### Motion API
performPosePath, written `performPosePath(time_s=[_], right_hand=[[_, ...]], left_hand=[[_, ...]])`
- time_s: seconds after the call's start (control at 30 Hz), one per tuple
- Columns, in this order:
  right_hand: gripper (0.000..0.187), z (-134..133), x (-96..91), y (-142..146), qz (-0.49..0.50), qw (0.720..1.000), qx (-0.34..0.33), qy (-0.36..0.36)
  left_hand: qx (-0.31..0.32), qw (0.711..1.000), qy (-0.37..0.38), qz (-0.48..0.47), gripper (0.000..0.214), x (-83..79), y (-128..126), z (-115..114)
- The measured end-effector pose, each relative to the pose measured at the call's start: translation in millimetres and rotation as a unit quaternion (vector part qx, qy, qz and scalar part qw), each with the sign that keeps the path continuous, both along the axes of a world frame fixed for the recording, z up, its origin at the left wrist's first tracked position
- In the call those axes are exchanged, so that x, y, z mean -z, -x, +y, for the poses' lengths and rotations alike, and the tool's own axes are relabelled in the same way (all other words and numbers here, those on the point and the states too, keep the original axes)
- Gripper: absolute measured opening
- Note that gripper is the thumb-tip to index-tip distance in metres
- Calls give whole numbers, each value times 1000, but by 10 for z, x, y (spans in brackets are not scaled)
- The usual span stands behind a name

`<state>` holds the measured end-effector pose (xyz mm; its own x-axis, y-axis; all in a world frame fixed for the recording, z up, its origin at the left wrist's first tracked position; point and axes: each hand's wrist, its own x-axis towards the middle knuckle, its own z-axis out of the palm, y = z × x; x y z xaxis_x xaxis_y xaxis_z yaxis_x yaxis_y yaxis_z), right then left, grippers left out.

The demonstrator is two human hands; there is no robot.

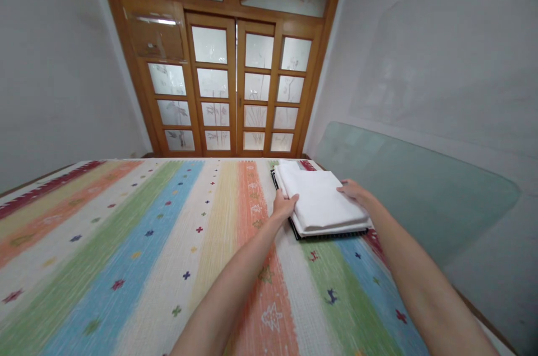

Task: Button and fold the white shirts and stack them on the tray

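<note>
A folded white cloth (321, 199) lies in a flat, layered stack on the striped bedspread, right of centre. Beneath it shows a black folded item (332, 236) with a light pattern along its edge; its kind is mostly hidden. At the stack's left side, my left hand (284, 204) grips the white cloth, thumb on top and the other fingers partly hidden by the edge. My right hand (354, 190) is closed on the right far edge of the same cloth, fingertips resting at its rim.
The multicoloured striped bedspread (163, 266) covers a wide bed. A pale green panel (403, 176) leans along the right wall. Beyond the bed's far edge are wooden doors (235, 87) with frosted panes. A plain wall (54, 64) rises on the left.
</note>
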<state>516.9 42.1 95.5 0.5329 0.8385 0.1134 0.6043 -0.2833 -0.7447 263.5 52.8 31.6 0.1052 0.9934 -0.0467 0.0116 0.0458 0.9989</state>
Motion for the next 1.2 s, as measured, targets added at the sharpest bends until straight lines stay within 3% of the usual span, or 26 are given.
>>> performPosePath(time_s=[0.17, 0.33, 0.53, 0.63, 0.73, 0.8, 0.9, 1.0, 1.07, 1.2], right_hand=[[40, -37, 154, 3, 56, 998, 4, 12], [52, -81, 133, 15, 129, 990, -50, -5], [48, -52, 165, 14, -14, 1000, 13, 22], [47, -60, 157, 67, -150, 986, 53, 54], [49, -82, 185, 188, -290, 956, 30, 24], [48, -96, 247, 278, -363, 930, -56, -7], [44, -114, 381, 367, -421, 892, -160, 23], [46, -124, 472, 374, -438, 885, -148, 65], [47, -120, 479, 359, -438, 887, -129, 72], [44, -88, 409, 401, -430, 894, -101, 79]], left_hand=[[28, 996, -38, -74, 68, 118, -12, -32], [-32, 989, -88, -111, 56, 167, -20, -86], [23, 994, -88, -53, 49, 148, 53, -125], [9, 988, -152, 32, 48, 71, 101, -230], [8, 943, -302, 140, 48, 30, 147, -433], [78, 897, -380, 214, 40, 64, 175, -598], [171, 825, -443, 306, 42, 193, 213, -842], [205, 769, -490, 355, 54, 299, 259, -1033], [224, 751, -507, 358, 55, 300, 314, -1115], [275, 729, -527, 339, 28, 181, 570, -1177]])
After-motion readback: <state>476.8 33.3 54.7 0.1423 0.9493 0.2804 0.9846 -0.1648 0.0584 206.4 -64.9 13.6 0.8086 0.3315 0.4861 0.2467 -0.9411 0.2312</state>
